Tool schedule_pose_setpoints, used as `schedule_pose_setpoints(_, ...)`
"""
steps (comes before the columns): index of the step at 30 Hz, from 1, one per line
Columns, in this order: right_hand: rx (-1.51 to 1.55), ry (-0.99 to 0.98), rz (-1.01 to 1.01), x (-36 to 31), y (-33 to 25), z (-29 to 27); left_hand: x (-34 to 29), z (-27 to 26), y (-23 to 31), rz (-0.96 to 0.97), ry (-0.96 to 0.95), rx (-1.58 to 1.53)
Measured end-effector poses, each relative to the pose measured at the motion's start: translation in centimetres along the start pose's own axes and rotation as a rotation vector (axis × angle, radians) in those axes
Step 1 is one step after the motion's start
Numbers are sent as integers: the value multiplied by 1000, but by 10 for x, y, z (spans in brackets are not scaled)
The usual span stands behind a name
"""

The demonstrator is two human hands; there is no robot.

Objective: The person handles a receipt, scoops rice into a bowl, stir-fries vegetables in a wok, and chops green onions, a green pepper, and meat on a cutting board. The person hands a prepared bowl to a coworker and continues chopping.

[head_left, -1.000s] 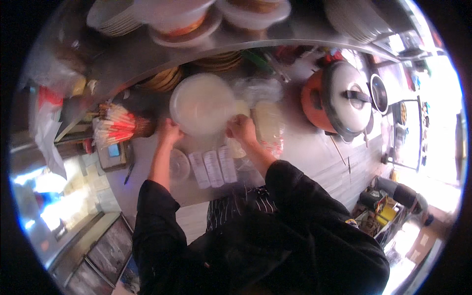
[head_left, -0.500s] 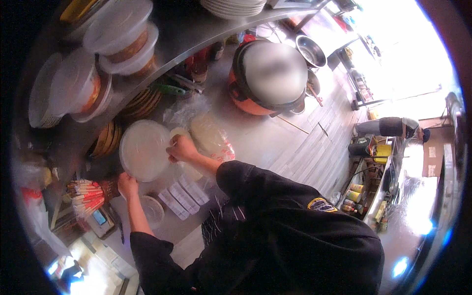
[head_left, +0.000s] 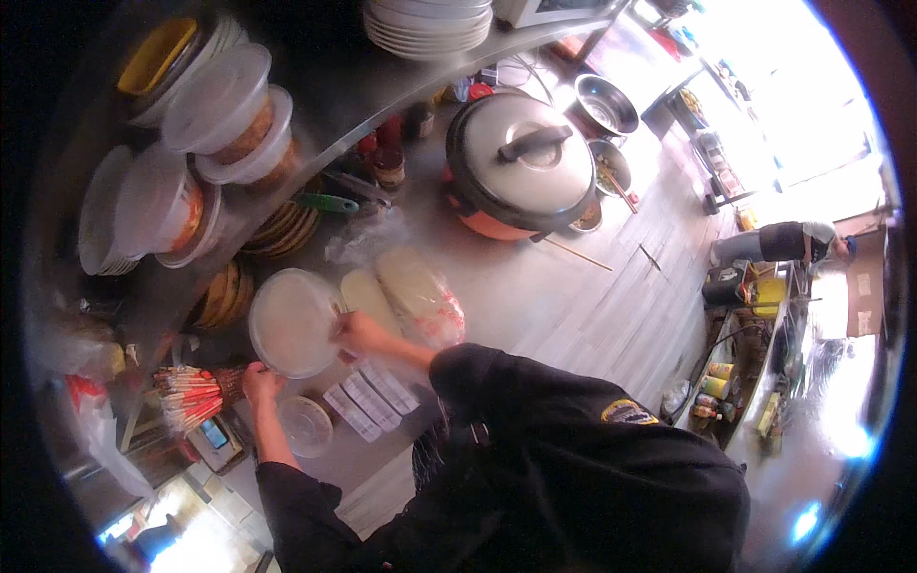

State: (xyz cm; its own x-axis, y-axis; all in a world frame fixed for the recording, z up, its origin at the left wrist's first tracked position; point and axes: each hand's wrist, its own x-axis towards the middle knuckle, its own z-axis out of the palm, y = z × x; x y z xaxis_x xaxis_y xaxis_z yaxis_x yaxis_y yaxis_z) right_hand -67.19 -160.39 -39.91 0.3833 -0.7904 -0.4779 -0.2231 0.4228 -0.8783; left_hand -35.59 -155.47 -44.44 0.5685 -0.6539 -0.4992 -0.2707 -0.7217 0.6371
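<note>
A round translucent plastic tub (head_left: 291,323) with pale contents stands on the counter in front of me. My left hand (head_left: 261,382) is closed at its near-left rim, fingers curled under the edge. My right hand (head_left: 363,334) is at the tub's right rim, fingers bent together; what they hold, if anything, is hidden. Just beyond the right hand lie a pale, smooth oblong piece (head_left: 368,298) and a clear bag (head_left: 420,291) with pale contents and red print. A clear round lid (head_left: 306,427) rests nearer me, beside white labelled strips (head_left: 371,401).
A large lidded cooker (head_left: 521,162) stands at the far side, with metal bowls (head_left: 607,105) past it. A shelf at upper left bears stacked plastic tubs (head_left: 218,95) and plates (head_left: 428,27). Paper-wrapped chopsticks (head_left: 191,396) stand at left. Another person (head_left: 778,244) is far right.
My right hand has come down from beside the pale oblong piece to the tub's right rim. My left hand stays at the tub's edge. The whole view has shifted slightly.
</note>
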Motion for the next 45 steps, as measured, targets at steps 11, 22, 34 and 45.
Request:
schedule_pose_setpoints(11,172,-115,-1,-10,-3,47,6,-15,-22,-46,-258,-75)
schedule_pose_setpoints(22,332,37,84,-25,-47,26,2,-20,0,-105,-278,-132)
schedule_pose_setpoints(34,757,-57,83,-52,-50,-82,-26,1,7,160,-106,221)
schedule_pose_setpoints(45,137,113,307,-102,63,-258,-41,23,25,372,315,576)
